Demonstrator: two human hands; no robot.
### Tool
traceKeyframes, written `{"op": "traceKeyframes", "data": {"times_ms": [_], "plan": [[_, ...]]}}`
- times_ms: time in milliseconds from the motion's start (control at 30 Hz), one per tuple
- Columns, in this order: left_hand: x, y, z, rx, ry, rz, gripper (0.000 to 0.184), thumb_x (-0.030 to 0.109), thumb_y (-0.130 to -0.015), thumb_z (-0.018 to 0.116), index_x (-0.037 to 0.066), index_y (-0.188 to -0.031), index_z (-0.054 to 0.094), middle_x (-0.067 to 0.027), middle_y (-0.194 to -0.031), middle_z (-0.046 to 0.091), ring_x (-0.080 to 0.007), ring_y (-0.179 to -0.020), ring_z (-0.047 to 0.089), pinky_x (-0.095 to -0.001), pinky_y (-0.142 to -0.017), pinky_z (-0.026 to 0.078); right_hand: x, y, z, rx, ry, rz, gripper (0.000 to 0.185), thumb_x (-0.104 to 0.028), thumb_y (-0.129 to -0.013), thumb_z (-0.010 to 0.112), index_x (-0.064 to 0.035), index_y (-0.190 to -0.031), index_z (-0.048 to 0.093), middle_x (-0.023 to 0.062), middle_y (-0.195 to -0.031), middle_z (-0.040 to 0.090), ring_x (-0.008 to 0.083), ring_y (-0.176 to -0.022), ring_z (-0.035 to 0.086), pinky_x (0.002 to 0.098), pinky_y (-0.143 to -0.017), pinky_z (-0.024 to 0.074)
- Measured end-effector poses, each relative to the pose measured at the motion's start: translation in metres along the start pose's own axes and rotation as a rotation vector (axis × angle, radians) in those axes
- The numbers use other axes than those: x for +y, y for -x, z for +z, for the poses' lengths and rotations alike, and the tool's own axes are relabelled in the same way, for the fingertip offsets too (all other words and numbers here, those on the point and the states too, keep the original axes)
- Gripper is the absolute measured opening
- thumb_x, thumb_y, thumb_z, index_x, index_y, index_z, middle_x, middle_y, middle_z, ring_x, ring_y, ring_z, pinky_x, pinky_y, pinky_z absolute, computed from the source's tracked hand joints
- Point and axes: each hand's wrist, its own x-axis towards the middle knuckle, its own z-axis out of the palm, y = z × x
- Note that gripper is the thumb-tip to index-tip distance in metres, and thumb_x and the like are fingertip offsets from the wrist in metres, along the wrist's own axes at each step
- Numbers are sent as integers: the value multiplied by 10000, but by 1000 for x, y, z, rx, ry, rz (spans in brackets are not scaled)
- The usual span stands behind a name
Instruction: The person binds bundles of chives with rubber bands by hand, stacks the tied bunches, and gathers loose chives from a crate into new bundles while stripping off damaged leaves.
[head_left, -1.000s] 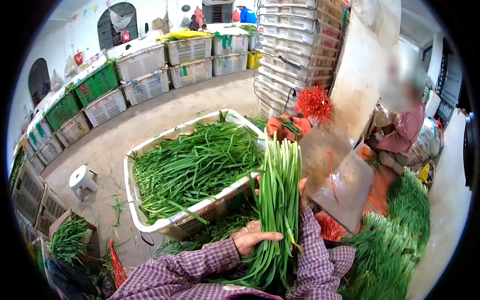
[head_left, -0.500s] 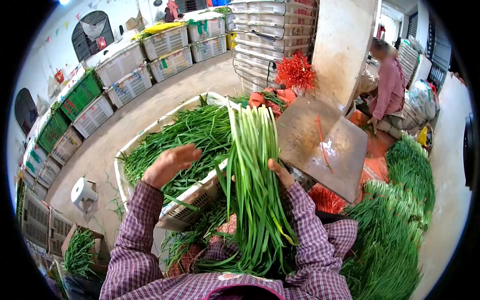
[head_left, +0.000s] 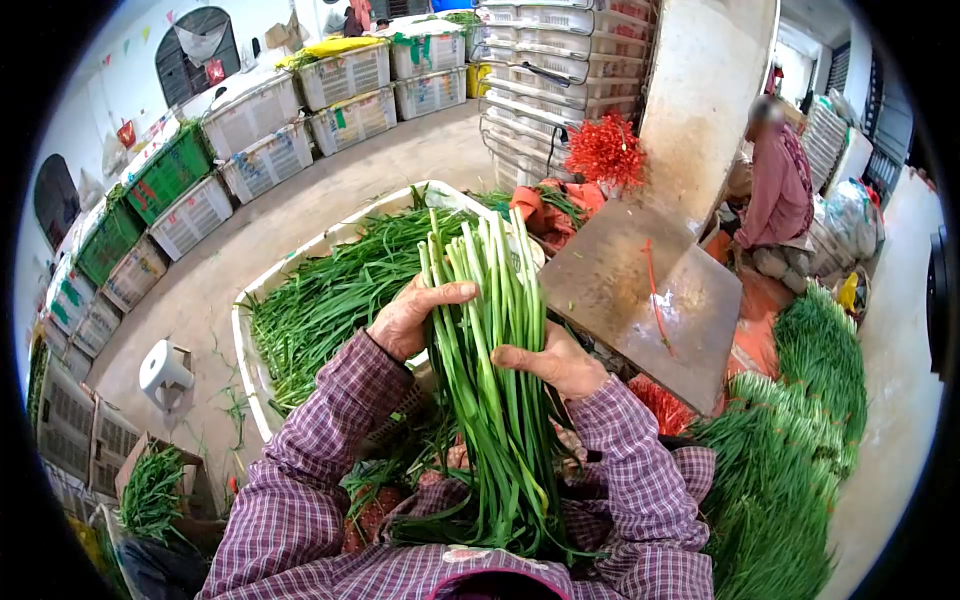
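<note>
Both hands hold a bundle of long green stalks (head_left: 487, 370) upright over the lap, its pale ends pointing up and its leaves hanging down. My left hand (head_left: 415, 315) grips the bundle's left side near the pale ends, thumb across the front. On the right side, slightly lower, my right hand (head_left: 560, 362) is wrapped round it, thumb also in front. The other fingers are mostly hidden behind the stalks. Just beyond the hands, a white crate (head_left: 243, 350) holds loose green leaves (head_left: 320, 310). A board (head_left: 640, 290) with a red strip (head_left: 655, 300) on it lies to the right.
Tied green bundles (head_left: 770, 480) lie at the lower right. Red ties (head_left: 606, 150) stand before stacked crates (head_left: 560, 80) beside a pillar (head_left: 700, 110). A person (head_left: 778, 190) sits at the right. A white stool (head_left: 165, 368) stands left; filled crates (head_left: 265, 160) line the back.
My left hand left the lower leaves, was open beside the bundle half a second ago, and now grips it near the top. My right thumb has come round to the front.
</note>
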Motion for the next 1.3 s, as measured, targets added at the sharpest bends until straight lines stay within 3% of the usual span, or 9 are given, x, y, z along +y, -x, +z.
{"op": "traceKeyframes", "data": {"times_ms": [200, 433, 767, 833, 900, 933, 1100, 1200, 1300], "plan": [[8, 4, 17, 3, -8, 38, 489, 121, -772, 692, -17, -1200, 500, -113, -1073, 621, -207, -922, 632, -349, -837, 536, -19, 4, -1, 111, -20, -35, 779, -506, -787, 685, -10, -1325, 418, 81, -1224, 530, 183, -1121, 490, 327, -968, 377], [11, 11, 27, 65, 12, 25, 412, 56, -767, 678, 6, -1151, 540, -60, -1020, 630, -150, -863, 625, -297, -778, 543, -30, 0, -23, 189, 16, -34, 820, -472, -778, 710, -25, -1378, 376, 74, -1273, 515, 175, -1143, 491, 319, -983, 374], [7, 12, 27, 9, 74, 12, 446, 49, -777, 639, 13, -1199, 500, -56, -1049, 611, -150, -900, 611, -315, -820, 525, -69, 1, -62, -244, -273, 124, 819, -365, -829, 685, -24, -1433, 250, 104, -1340, 458, 148, -1159, 494, 287, -956, 447], [5, 12, 35, 14, 37, 30, 470, 69, -773, 617, -2, -1216, 479, -91, -1026, 616, -180, -869, 628, -325, -802, 539, -74, -5, -50, -129, -136, 183, 752, -372, -832, 672, -55, -1409, 310, 92, -1289, 497, 144, -1083, 543, 297, -916, 459], [5, 12, 44, -42, 10, 84, 483, 76, -770, 629, 1, -1220, 471, -83, -1046, 602, -163, -891, 612, -306, -815, 524, -58, -19, -44, -147, 35, 9, 799, -399, -807, 692, 1, -1389, 317, 110, -1294, 490, 179, -1093, 535, 323, -952, 433], [4, 12, 48, -45, -5, 92, 499, 82, -765, 644, 7, -1224, 462, -70, -1067, 588, -143, -908, 595, -291, -815, 509, -64, -19, -33, -71, 82, 1, 785, -405, -800, 701, 43, -1348, 362, 126, -1259, 517, 201, -1092, 533, 339, -965, 419], [6, 13, 61, 0, -100, 157, 309, 28, -803, 617, 18, -1107, 563, -24, -928, 626, -111, -815, 607, -264, -753, 509, -62, -29, -19, 139, 227, -96, 500, -253, -769, 745, -20, -1163, 544, 65, -990, 644, 139, -873, 601, 283, -785, 500], [10, 15, 59, 30, -103, 110, 316, 76, -824, 623, 26, -1130, 562, -39, -973, 630, -115, -839, 615, -269, -745, 519, -52, -28, -19, 283, 16, -127, 243, -114, -802, 695, -21, -1012, 617, 38, -904, 668, 105, -801, 622, 251, -739, 513], [6, 13, 51, 53, -44, 97, 248, 99, -850, 607, 28, -1084, 561, -61, -944, 637, -123, -804, 623, -291, -741, 532, -49, -23, -27, 313, -173, -66, 243, -86, -798, 690, -31, -1025, 621, 54, -929, 676, 114, -828, 635, 257, -746, 521]]}}
